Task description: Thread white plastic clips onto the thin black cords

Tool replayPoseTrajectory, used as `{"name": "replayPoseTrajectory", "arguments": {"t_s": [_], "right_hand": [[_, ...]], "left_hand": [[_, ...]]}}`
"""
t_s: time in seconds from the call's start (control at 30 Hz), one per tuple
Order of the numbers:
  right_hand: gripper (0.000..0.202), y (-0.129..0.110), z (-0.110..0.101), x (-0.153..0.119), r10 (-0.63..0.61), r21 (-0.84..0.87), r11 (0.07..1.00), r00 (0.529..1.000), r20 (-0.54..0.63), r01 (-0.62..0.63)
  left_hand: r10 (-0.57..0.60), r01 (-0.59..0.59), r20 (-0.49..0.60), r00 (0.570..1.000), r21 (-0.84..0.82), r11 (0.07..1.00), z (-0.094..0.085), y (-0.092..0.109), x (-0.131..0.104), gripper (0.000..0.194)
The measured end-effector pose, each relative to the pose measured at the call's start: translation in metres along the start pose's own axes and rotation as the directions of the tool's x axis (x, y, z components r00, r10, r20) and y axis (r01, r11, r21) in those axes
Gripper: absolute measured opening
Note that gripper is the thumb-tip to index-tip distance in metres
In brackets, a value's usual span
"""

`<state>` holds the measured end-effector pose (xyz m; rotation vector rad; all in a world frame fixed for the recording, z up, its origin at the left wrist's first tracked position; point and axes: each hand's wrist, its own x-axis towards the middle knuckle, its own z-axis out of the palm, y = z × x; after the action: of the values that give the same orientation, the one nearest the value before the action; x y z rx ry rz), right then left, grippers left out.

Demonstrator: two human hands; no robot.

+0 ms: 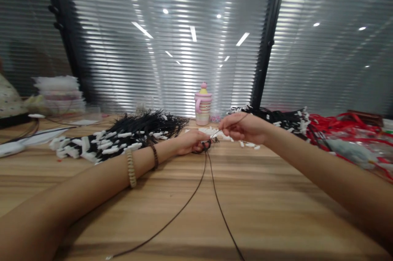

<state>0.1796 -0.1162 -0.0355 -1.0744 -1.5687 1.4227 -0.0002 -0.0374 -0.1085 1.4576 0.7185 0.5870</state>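
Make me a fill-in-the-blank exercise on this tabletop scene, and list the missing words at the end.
From near the left hand, exactly ____ long dark strands trail toward the camera.

The pale bracelet is on the person's ____ arm.

The tips of the black cords piled at the left are ____ in colour.

The red cords lie on the table's ____ side.

Missing words: two; left; white; right.

Readable text: none could be made out anywhere.
Pink-lidded cup [204, 116]: reddish marks crossed its side, too small to tell whether they were lettering.
Stacked containers [63, 96]: blurred, so nothing on them could be read.
White-ended black cords [132, 128]: their pale ends showed no legible print.
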Motion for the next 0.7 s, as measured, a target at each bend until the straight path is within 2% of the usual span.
{"name": "replayPoseTrajectory", "arguments": {"t_s": [0.1,0.23,0.4,0.5,0.57,0.63,0.7], "right_hand": [[0.021,-0.028,-0.011,-0.017,-0.104,0.070,0.991,0.987,-0.124,0.113],[0.026,-0.054,-0.024,-0.043,-0.339,-0.015,0.938,0.902,-0.266,0.347],[0.021,-0.066,-0.043,-0.056,-0.494,-0.190,0.869,0.817,-0.298,0.456],[0.015,-0.058,-0.047,-0.048,-0.544,-0.215,0.839,0.766,-0.342,0.500],[0.012,-0.043,-0.043,-0.035,-0.564,-0.278,0.824,0.756,-0.332,0.493],[0.011,-0.020,-0.033,-0.019,-0.526,-0.368,0.834,0.794,-0.306,0.411],[0.018,0.009,-0.021,-0.002,-0.443,-0.467,0.833,0.863,-0.243,0.296]], "left_hand": [[-0.020,0.020,0.016,1.000,-0.017,1.000,-0.001,0.001,0.001,0.024],[-0.038,0.039,0.038,0.999,-0.038,0.999,0.001,0.002,0.000,0.019],[-0.066,0.067,0.036,0.997,-0.043,0.997,0.001,0.004,0.000,0.014],[-0.102,0.103,0.053,0.993,-0.025,0.994,0.001,0.003,0.003,0.016],[-0.114,0.114,0.027,0.993,-0.013,0.993,0.002,0.003,0.004,0.019],[-0.103,0.103,-0.040,0.994,0.001,0.995,0.005,0.003,0.006,0.020],[-0.080,0.082,-0.104,0.991,0.014,0.997,0.008,0.004,0.007,0.023]]}}
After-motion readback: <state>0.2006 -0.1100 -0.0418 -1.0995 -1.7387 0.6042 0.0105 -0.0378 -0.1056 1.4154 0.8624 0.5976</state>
